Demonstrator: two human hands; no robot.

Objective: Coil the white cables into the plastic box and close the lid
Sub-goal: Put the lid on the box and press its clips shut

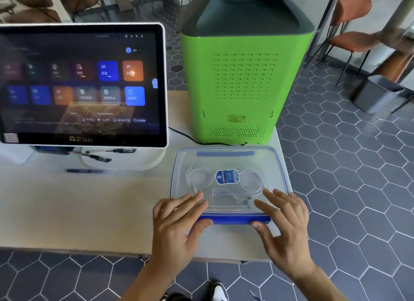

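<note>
While the plastic box (pixel 229 182) sits at the right end of the surface (pixel 78 206), its clear lid (pixel 226 161) lies on top and the white cables (pixel 201 177) show through it as loose coils inside. Both hands are spread over the near edge of the lid. On the left hand (pixel 177 224) the fingers lie flat on the lid's near left corner and the thumb presses the blue front latch (pixel 233 220). On the right hand (pixel 284 224) the fingers fan open across the near right corner, the thumb on the other end of the same latch. Neither hand is wrapped around anything; both are open and pressing.

A second blue latch (pixel 225 153) runs along the far rim, just beside the green machine (pixel 244 81), whose black cord (pixel 190 137) trails past the box's far left corner. The box's right side hangs near the right edge of the surface, above the hexagon-tiled floor (pixel 358 188). To the left, bare surface stretches to the pens (pixel 98 157) and the touchscreen monitor (pixel 83 83).
</note>
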